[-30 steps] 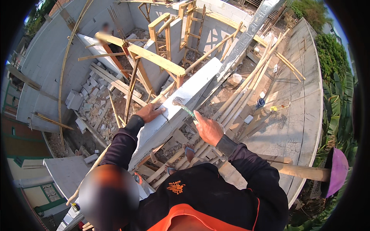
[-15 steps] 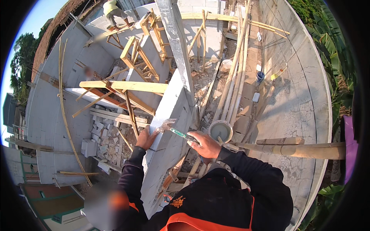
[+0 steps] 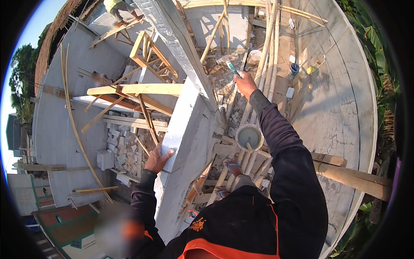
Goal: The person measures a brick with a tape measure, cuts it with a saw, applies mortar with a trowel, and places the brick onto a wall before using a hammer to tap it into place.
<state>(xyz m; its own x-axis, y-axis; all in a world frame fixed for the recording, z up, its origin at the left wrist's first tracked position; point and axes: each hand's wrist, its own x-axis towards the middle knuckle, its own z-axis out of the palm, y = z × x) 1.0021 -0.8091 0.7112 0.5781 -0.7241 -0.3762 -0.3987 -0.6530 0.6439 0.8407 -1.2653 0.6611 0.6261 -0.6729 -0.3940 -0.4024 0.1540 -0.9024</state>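
A long white block (image 3: 186, 113) lies on top of the pale block wall in front of me. My left hand (image 3: 158, 160) grips its near left corner, thumb stretched along the end and fingers against the side. Out ahead and to the right, my right hand (image 3: 245, 84) is closed round the green handle of a hammer (image 3: 231, 67). The hammer is raised away from the block, and its head is blurred against the rubble behind. A grey post (image 3: 179, 47) rises at the block's far end.
A bucket (image 3: 249, 137) of grey mix stands below my right arm. Long bamboo poles (image 3: 268, 56) run ahead on the right, beside a curved grey wall (image 3: 332, 112). Timber framing (image 3: 151, 89) stands left of the block. Another person (image 3: 122, 9) works at the far left.
My right hand has swung the hammer up, forward and right, away from the block's near end. My left hand stays at the block's corner, lower now in the picture, its thumb more visible.
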